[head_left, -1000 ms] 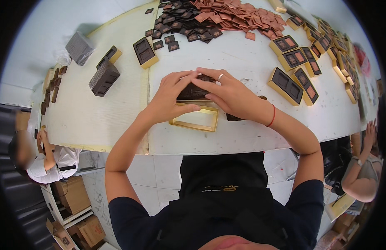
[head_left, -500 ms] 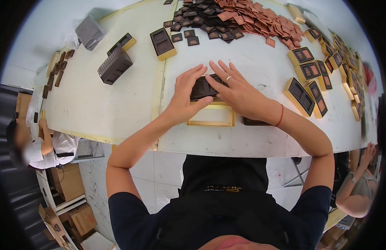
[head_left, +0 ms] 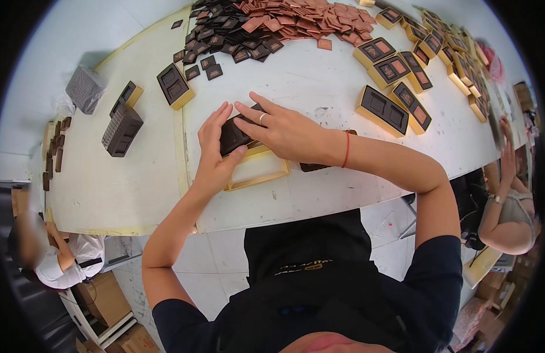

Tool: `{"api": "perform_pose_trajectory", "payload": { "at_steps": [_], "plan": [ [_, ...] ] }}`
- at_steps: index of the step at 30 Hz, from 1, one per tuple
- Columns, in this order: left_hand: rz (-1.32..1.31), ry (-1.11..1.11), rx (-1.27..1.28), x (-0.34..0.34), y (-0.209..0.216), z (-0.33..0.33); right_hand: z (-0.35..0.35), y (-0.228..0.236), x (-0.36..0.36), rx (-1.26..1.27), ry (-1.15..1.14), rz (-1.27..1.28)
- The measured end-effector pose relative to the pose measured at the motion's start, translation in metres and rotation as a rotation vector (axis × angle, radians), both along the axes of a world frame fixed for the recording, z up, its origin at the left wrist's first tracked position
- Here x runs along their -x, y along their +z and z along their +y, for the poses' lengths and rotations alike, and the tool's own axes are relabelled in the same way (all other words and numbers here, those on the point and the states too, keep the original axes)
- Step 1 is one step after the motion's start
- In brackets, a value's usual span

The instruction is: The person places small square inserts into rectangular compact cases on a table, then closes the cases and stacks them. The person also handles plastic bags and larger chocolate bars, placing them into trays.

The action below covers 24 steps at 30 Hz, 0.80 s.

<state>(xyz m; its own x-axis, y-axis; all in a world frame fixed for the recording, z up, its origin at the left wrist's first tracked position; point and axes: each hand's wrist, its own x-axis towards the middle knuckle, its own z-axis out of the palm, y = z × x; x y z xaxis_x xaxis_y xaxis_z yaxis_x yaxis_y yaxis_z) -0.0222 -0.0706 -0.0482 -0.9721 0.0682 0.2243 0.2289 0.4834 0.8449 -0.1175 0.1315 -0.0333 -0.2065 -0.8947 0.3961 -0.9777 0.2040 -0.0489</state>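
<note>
A dark brown insert tray (head_left: 232, 136) lies between my hands, over the far part of a gold rectangular box frame (head_left: 258, 181). My left hand (head_left: 214, 150) grips the tray's left end, fingers along the far side and thumb on the near side. Across the tray's right part lie the spread, outstretched fingers of my right hand (head_left: 284, 132); its thumb is hidden. Beneath my right wrist a second dark brown tray (head_left: 312, 167) shows only in part.
Dark brown (head_left: 225, 35) and copper square packets (head_left: 319, 17) are heaped at the far side. Several gold boxes (head_left: 383, 112) stand on the right. To the left are a gold box (head_left: 174, 86), stacked dark trays (head_left: 122, 130) and a wrapped stack (head_left: 84, 88). People sit at both sides.
The whole view has swung, so the table's things appear further left and tilted. My hands stay at the tray and frame, with little visible change in their grip.
</note>
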Motion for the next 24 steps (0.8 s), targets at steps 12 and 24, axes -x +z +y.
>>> {"api": "perform_pose_trajectory", "payload": {
  "at_steps": [12, 24],
  "plan": [
    [-0.081, 0.018, -0.004, -0.003, 0.004, -0.002, 0.03, 0.041, 0.034, 0.006, 0.121, -0.562],
    [-0.042, 0.013, -0.05, -0.001, 0.005, 0.001, 0.014, 0.042, 0.02, 0.08, 0.019, -0.751]
  ]
}}
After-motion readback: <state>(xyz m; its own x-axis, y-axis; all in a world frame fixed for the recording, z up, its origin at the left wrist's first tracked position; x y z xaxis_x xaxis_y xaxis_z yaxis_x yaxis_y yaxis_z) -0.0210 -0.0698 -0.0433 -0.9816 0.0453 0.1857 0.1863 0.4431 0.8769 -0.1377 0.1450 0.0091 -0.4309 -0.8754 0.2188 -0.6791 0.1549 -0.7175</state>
